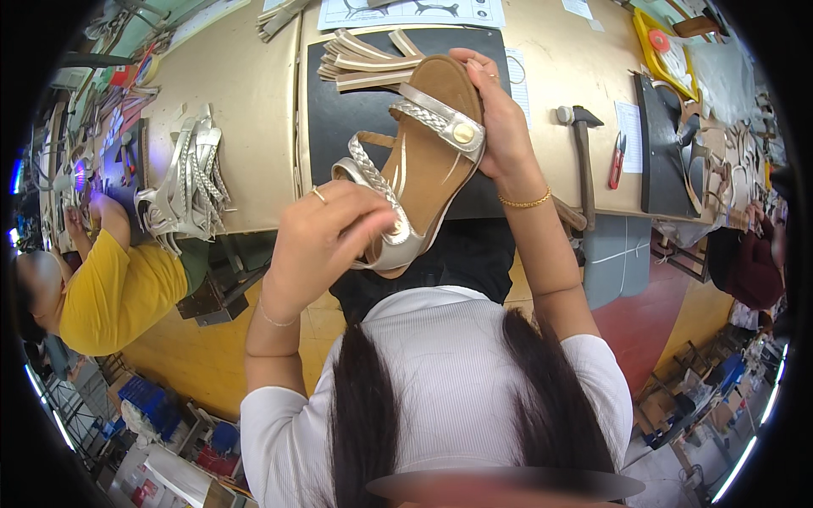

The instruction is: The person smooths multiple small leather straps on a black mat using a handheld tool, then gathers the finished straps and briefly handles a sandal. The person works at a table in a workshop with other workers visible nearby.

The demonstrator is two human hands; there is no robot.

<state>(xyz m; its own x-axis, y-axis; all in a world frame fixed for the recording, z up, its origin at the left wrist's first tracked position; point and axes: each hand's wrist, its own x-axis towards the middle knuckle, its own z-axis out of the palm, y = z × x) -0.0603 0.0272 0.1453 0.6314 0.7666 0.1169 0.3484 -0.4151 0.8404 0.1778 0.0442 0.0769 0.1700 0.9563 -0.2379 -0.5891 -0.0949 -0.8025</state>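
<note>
A sandal [436,165] with a tan insole and silver braided straps is held up over the table's near edge, its toe pointing away from me. My right hand [501,127] grips it by the right side near the toe, thumb and fingers around the sole. At the heel end, my left hand [326,224] has its fingers closed at the ankle strap [364,165], next to a round gold stud. Part of that strap is hidden by the fingers. Behind the sandal, a bundle of tan and silver strips [360,63] lies on a black mat [339,118].
To the right lie a hammer [583,152], red-handled snips [618,161] and a black board [656,144], with a yellow tray [669,55] farther back. Silver braided straps [190,169] are heaped at the left. A co-worker in a yellow shirt [123,292] sits beyond them.
</note>
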